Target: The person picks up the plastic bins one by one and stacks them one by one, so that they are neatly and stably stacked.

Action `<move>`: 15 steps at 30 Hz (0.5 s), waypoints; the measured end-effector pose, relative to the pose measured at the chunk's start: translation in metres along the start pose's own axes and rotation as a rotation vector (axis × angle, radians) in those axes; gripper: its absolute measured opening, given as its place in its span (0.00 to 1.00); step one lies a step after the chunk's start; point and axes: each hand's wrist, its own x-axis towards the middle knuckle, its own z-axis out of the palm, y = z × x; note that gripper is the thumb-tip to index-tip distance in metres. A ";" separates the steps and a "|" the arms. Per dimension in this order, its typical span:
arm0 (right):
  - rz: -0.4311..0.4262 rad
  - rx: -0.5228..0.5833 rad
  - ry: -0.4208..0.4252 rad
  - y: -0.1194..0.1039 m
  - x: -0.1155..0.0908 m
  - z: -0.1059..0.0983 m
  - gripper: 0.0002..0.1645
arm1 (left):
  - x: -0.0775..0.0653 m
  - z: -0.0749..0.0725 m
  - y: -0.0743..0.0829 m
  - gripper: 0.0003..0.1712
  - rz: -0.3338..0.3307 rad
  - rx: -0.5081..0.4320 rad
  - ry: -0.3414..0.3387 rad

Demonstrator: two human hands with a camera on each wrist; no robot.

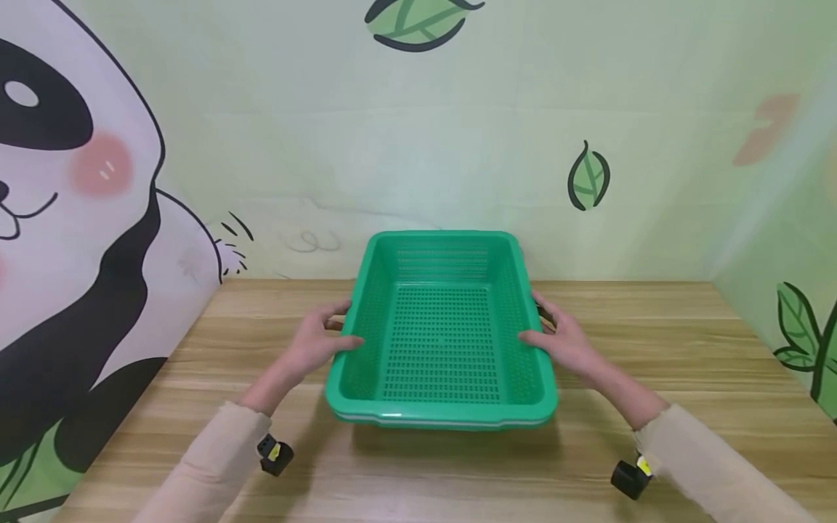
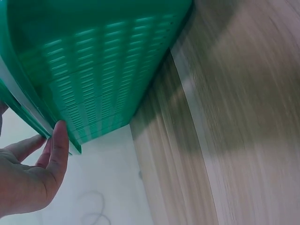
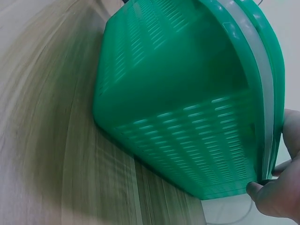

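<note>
A green plastic basket (image 1: 441, 412) with slotted sides and a perforated floor is in the middle of the head view, its inside bare. Under its green rim runs a pale rim (image 3: 257, 44) with another green one beyond it, so the baskets look nested. My left hand (image 1: 312, 341) grips the left side of the rim, thumb over the top and fingers beneath. On the opposite side, my right hand (image 1: 567, 343) holds the rim in the same way. Both wrist views show fingertips (image 2: 60, 133) curled under the rim's outer edge.
The baskets are over a wood-grain table (image 1: 654, 327), with a shadow below the near rim. Behind the table hangs a pale green backdrop (image 1: 294, 145) printed with a panda and leaves. A small black device (image 1: 276, 456) sits at the left wrist, another (image 1: 631, 479) at the right.
</note>
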 end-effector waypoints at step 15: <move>-0.005 -0.031 -0.014 0.003 -0.010 -0.020 0.47 | 0.004 0.022 0.007 0.38 0.007 -0.023 0.025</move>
